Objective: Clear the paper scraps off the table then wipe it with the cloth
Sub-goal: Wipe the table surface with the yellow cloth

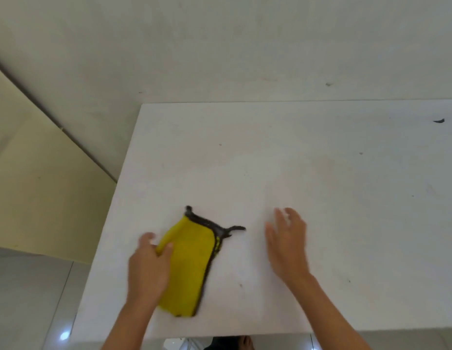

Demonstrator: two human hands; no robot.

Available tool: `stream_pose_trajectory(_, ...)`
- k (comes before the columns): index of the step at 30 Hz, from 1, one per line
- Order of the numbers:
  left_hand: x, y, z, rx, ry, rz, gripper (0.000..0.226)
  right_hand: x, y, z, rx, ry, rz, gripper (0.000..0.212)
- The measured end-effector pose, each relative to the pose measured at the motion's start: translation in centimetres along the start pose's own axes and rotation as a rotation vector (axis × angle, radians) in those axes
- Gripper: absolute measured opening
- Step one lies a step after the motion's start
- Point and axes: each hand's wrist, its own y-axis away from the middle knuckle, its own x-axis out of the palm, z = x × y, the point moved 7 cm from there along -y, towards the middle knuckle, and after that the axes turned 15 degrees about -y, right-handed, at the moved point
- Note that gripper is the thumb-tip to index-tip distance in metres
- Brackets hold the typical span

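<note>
The white surface [321, 173] looks free of scraps, so wiping is likely next. The yellow cloth [192, 263] lies near its front left, long axis running near to far. The left hand [148, 269] rests on its left edge, grip loosely pinching a fold; the right hand [287, 243] hovers beside it, fingers spread, holding nothing.

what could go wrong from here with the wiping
The yellow cloth lies folded near the table's front-left corner with only the left hand on its edge, so a sweep leftward could push it off. The dark scrap sits far right, well away from the cloth, and may be missed. The right hand is open beside the cloth, where the cloth could bump it.
</note>
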Motion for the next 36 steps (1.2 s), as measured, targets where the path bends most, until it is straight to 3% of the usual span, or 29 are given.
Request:
stream_pose_trajectory(2,-1.5,-0.3,1.2,0.011,-0.207,-0.169,0.052,-1.7,-0.2,-3.4,0.075,0.160,-0.038,0.056)
stream_pose_trajectory(7,3.1,0.5,0.8,0.256,-0.468,-0.113,0.089,-2.2,0.3,-4.6,0.027,0.305,-0.076,0.080)
stream_pose_trajectory(9,4.3,0.1,0.3,0.277,-0.529,-0.157,0.098,-1.9,0.3,-4.6,0.028,0.295,-0.072,0.075)
stream_pose_trajectory(11,5.3,-0.1,-2.0,0.353,-0.569,-0.171,0.096,-1.7,0.1,-4.9,0.035,0.287,-0.067,0.068)
stream_pose_trajectory(15,9.2,0.6,-9.3,0.585,-0.583,-0.087,0.070,-1.8,0.1,-5.0,0.019,0.290,-0.079,0.067)
stream_pose_trajectory(17,9.9,0.8,-11.5,0.592,-0.521,-0.052,0.069,-1.9,0.1,-5.0,0.018,0.282,-0.068,0.070)
stream_pose_trajectory(20,6.8,-1.3,-9.3,0.415,-0.350,-0.151,0.072,-2.0,0.2,-5.0,0.001,0.272,-0.094,0.073)
stream_pose_trajectory(24,0.9,-3.7,-0.2,0.058,-0.202,-0.307,0.064,-1.9,0.0,-4.9,0.010,0.269,-0.099,0.079)
stream_pose_trajectory(29,2.5,-3.4,1.2,-0.020,-0.361,-0.223,0.088,-1.9,0.1,-4.8,0.008,0.278,-0.122,0.077)
stream_pose_trajectory(32,5.0,-3.9,-4.6,0.073,-0.359,-0.217,0.085,-1.9,0.0,-4.8,0.007,0.276,-0.133,0.074)
stream_pose_trajectory(36,11.7,-2.7,-16.7,0.418,-0.355,-0.149,0.072,-2.0,-0.2,-4.6,0.004,0.272,-0.124,0.073)
